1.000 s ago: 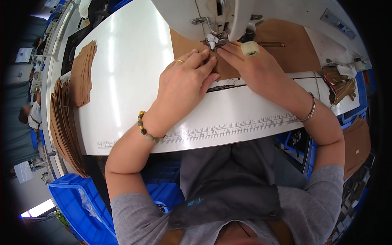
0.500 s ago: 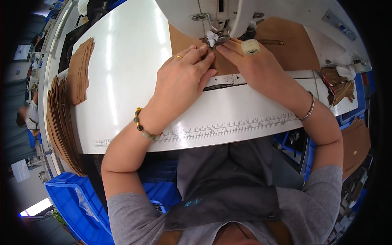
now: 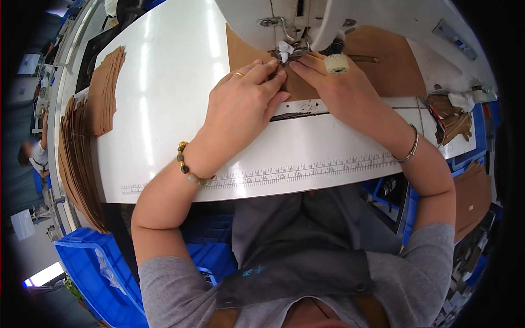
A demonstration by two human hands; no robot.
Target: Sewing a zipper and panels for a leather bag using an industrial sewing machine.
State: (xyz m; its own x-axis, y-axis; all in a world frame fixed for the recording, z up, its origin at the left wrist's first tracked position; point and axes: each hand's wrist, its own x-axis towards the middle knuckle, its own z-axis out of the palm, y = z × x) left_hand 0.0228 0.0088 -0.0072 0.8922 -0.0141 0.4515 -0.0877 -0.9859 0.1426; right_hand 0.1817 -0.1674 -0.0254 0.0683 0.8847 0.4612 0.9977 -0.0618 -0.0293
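Note:
A brown flat panel [image 3: 244, 50], of leather or cloth, lies under the needle area of a white sewing machine [image 3: 333, 22]. My left hand [image 3: 243, 95] rests on the panel's near left part, fingers laid forward, tips just left of the presser foot [image 3: 292, 53]. From the right, my right hand [image 3: 347, 87] lies on the panel with fingers stretched toward the foot, partly hidden behind a ribbed cream knob [image 3: 336, 64]. Both hands press the panel down. A narrow strip with a gold-coloured edge [image 3: 363, 59] shows on it, right of the knob.
A printed ruler [image 3: 273, 179] runs along the white table's [image 3: 164, 109] front edge. Brown pieces lie stacked at the left [image 3: 106, 90], with more hanging beside them [image 3: 76, 158]. Brown scraps [image 3: 454, 117] sit at the right. Blue bins [image 3: 98, 268] stand below; a person [image 3: 35, 153] is far left.
Both hands stay in place at the presser foot, and the panel shows no clear shift. The whole view has moved slightly.

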